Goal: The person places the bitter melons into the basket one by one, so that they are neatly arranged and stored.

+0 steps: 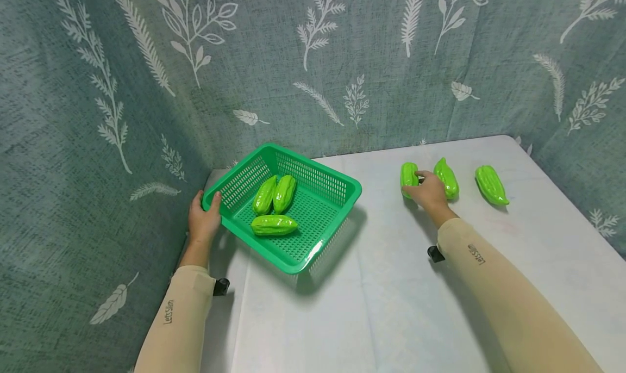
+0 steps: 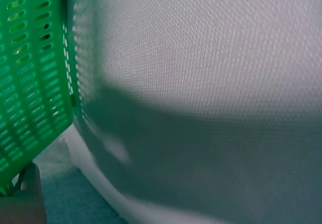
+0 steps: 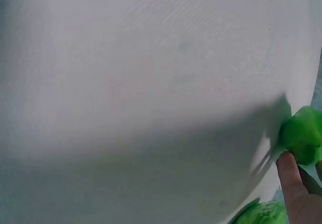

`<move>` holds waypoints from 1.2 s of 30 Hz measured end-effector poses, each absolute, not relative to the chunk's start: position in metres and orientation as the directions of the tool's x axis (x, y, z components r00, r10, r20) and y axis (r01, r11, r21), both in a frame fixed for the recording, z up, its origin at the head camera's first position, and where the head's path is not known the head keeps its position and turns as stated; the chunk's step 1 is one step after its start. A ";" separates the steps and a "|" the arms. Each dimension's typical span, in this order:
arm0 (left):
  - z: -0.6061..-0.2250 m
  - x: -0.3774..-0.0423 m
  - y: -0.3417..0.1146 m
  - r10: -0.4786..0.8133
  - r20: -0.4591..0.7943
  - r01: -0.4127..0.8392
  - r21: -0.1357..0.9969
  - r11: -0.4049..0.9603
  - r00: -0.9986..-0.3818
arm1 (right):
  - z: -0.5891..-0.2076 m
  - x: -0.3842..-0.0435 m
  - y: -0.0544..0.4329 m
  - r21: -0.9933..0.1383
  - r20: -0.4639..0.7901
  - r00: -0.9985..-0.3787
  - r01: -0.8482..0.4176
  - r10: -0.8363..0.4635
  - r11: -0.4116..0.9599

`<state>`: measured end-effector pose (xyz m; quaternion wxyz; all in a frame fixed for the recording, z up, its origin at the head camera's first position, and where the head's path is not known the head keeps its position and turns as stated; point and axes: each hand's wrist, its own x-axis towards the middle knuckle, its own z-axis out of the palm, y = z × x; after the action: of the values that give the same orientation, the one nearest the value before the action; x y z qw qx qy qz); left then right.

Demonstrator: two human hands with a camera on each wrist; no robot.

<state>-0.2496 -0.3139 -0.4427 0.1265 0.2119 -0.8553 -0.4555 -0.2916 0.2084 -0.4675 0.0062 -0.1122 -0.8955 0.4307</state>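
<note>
My left hand (image 1: 202, 221) grips the left corner of a green plastic basket (image 1: 320, 248), thumb over the rim. In the left wrist view, that hand's thumb (image 2: 25, 196) shows against the slotted basket wall (image 2: 30, 98). Inside the basket lie three shiny, ribbed green bitter gourds (image 1: 274, 225). Over on the right, my right hand (image 1: 430, 191) pinches another bitter gourd (image 1: 408, 178) between thumb and fingers, on the white-covered table. Part of this gourd is hidden by the hand. The right wrist view has a fingertip (image 3: 288, 161) right at a gourd (image 3: 304, 133).
Just behind the right hand lies a bitter gourd (image 1: 446, 180), and one more bitter gourd (image 1: 491, 185) rests farther right. The white table cover (image 1: 313, 329) spreads between the arms. Grey-green leaf-patterned cloth (image 1: 274, 90) rises along the back and both sides.
</note>
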 end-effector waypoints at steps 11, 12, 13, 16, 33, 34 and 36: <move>-0.443 -0.249 -0.312 -0.473 0.032 -0.231 0.843 0.487 -0.880 | -0.447 -0.291 0.201 -0.742 -0.120 -0.970 0.229 0.211 0.630; -0.443 -0.249 -0.312 -0.473 0.032 -0.231 0.842 0.487 -0.881 | -0.443 -0.292 0.200 -0.741 -0.113 -0.971 0.223 0.209 0.633; -0.442 -0.249 -0.312 -0.473 0.031 -0.232 0.843 0.486 -0.881 | -0.439 -0.292 0.199 -0.743 -0.103 -0.973 0.214 0.207 0.635; -0.441 -0.249 -0.312 -0.471 0.027 -0.234 0.842 0.486 -0.882 | -0.428 -0.294 0.194 -0.749 -0.064 -0.980 0.173 0.190 0.639; -0.442 -0.247 -0.312 -0.481 0.002 -0.258 0.843 0.473 -0.877 | -0.388 -0.294 0.115 -0.881 0.044 -0.998 -0.059 -0.043 0.470; -0.442 -0.247 -0.312 -0.482 0.003 -0.257 0.843 0.472 -0.876 | -0.387 -0.293 0.110 -0.886 0.049 -0.997 -0.071 -0.060 0.457; -0.441 -0.247 -0.311 -0.480 0.007 -0.254 0.842 0.476 -0.877 | -0.383 -0.290 0.099 -0.895 0.064 -0.994 -0.098 -0.093 0.435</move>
<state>-0.2466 -0.3111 -0.4407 0.1217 0.2160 -0.8504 -0.4640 -0.2904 0.0990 -0.3833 0.0025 0.0565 -0.8470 0.5285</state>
